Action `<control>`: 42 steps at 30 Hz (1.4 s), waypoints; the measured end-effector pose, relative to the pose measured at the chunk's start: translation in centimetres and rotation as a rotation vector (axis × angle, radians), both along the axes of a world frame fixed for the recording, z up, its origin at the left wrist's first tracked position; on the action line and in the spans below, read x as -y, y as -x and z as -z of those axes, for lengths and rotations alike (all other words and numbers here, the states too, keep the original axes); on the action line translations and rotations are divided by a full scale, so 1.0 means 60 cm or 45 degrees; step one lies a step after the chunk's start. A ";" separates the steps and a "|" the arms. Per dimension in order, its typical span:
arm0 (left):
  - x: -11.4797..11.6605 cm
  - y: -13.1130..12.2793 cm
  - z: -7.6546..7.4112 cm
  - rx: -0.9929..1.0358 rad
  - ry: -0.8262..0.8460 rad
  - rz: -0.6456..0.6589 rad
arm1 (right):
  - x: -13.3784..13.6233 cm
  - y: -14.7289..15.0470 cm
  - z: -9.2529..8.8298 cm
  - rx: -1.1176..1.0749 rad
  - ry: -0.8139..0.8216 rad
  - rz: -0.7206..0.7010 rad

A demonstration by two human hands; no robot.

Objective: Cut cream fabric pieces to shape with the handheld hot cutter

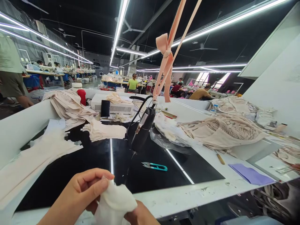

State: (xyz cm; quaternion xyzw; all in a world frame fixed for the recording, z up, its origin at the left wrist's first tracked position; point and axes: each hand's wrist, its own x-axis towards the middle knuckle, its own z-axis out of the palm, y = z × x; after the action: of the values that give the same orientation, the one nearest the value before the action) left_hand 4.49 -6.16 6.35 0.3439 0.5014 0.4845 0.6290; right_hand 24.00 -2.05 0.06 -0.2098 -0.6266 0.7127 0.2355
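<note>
A piece of white fabric [117,198] with a curved fold or seam hangs between my hands over the table's front edge. My left hand [85,189] pinches its upper left corner between thumb and fingers. Lower down, my right hand [142,214] grips the right side of the cloth, its fingertips hidden behind it. Beyond my hands, teal thread snips [155,166] lie on the black table panel [93,159]. A black handheld tool [143,129] with a cable hangs from a knotted peach strap [166,53] above the panel.
Stacked beige cut pieces [104,130] and pale strips [44,150] lie left. A white box-shaped device [112,104] stands behind. To the right are lace-patterned beige garments [225,129], a clear plastic bag [171,131] and purple cloth [252,173]. A person [10,65] stands far left.
</note>
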 end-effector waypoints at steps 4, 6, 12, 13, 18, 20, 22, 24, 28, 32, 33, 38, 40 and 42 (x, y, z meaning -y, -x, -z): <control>0.001 0.015 0.020 0.157 0.083 -0.171 | -0.002 0.031 0.004 -0.223 0.328 0.240; 0.001 0.026 0.033 0.201 0.120 -0.139 | -0.010 0.039 -0.008 -0.234 0.336 0.404; -0.001 0.049 0.057 0.357 0.067 0.204 | -0.045 0.059 -0.060 0.053 0.220 0.253; -0.004 0.050 0.057 0.369 0.054 0.207 | -0.050 0.064 -0.067 0.077 0.213 0.196; -0.038 0.054 0.061 0.416 0.073 0.090 | -0.086 0.086 -0.081 0.111 0.150 0.024; -0.057 0.061 0.065 0.431 0.084 0.017 | -0.110 0.093 -0.080 0.141 0.064 -0.030; -0.079 0.073 0.064 0.402 0.034 -0.080 | -0.140 0.098 -0.080 0.251 -0.122 -0.041; -0.107 0.088 0.058 0.285 -0.061 -0.166 | -0.177 0.100 -0.081 0.396 -0.329 0.016; -0.187 0.125 0.029 -0.017 -0.211 -0.297 | -0.264 0.093 -0.089 0.467 -0.527 0.252; -0.285 0.158 0.002 -0.214 -0.256 -0.361 | -0.346 0.081 -0.085 0.490 -0.637 0.542; -0.307 0.163 -0.002 -0.258 -0.250 -0.363 | -0.363 0.079 -0.082 0.507 -0.635 0.598; -0.386 0.174 -0.004 -0.460 -0.161 -0.355 | -0.421 0.073 -0.062 0.636 -0.557 0.811; -0.400 0.175 0.005 -0.530 -0.129 -0.346 | -0.436 0.073 -0.056 0.681 -0.549 0.863; -0.406 0.176 0.017 -0.594 -0.097 -0.328 | -0.448 0.073 -0.052 0.723 -0.565 0.886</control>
State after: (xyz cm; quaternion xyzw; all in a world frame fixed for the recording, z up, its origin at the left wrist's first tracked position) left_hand -6.07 18.21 5.35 0.4030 0.6539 0.4866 0.4162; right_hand 19.61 24.80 3.16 -0.5368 -0.6954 0.3563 0.3183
